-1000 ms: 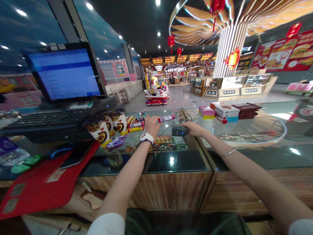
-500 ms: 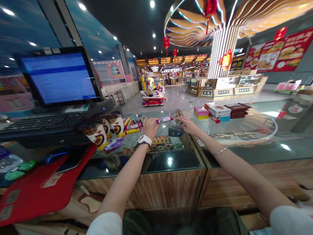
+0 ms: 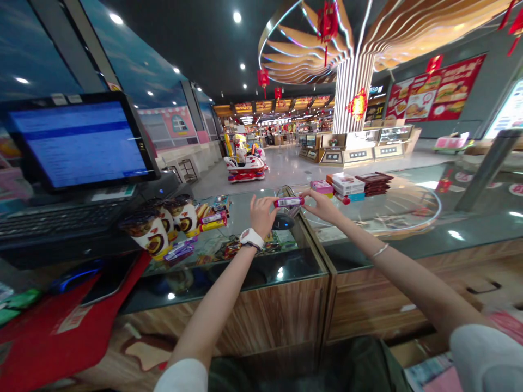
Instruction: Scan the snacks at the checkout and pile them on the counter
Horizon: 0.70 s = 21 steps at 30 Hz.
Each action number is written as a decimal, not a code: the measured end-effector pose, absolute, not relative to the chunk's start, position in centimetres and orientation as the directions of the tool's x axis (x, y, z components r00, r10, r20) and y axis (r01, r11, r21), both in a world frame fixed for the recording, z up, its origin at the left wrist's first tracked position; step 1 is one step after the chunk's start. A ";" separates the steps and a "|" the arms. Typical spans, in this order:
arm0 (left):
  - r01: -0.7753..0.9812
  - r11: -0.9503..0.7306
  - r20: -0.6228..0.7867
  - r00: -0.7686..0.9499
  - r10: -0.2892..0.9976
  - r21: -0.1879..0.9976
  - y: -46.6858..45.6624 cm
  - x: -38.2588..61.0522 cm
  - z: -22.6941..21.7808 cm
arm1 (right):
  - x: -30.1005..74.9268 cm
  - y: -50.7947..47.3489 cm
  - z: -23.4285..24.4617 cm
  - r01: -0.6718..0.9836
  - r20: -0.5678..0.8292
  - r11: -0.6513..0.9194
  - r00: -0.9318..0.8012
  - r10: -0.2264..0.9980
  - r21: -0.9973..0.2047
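Glass counter [image 3: 379,245] with snack cups [image 3: 143,233]

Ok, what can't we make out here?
Head view only:
Purple-and-white wrapped bar between the left hand and right hand: printing too small to read.
Black-framed till monitor: on-screen text blurred.
Black barcode scanner: partly hidden by the left hand, so its full shape is unclear.

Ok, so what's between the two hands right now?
In the head view, a purple-and-white wrapped bar spans the gap between the left hand and the right hand, its ends at their fingertips.
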<state>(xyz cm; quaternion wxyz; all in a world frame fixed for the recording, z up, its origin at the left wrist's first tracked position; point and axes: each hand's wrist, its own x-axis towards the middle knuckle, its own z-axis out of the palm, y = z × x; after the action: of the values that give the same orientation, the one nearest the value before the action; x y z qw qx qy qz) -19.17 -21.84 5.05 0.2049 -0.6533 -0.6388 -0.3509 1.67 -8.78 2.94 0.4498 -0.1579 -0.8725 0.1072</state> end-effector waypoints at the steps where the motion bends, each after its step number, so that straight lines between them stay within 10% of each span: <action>1: 0.977 -0.112 0.710 -0.050 0.702 0.180 -21.5 -18.5 5.1 | 2.8 -8.7 2.9 0.198 0.742 0.924 -0.552 0.380 -0.326; 21: 0.968 -0.205 0.523 0.101 0.846 0.145 -11.9 -7.0 1.6 | 14.5 -4.4 0.0 0.650 0.682 0.754 -0.511 0.523 -0.092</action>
<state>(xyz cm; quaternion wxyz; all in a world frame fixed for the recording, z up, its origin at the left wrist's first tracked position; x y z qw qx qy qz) -6.96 -11.87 1.63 0.1186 -0.7323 -0.6194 -0.2569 14.48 -4.39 -0.01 0.3597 -0.3393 -0.8647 -0.0881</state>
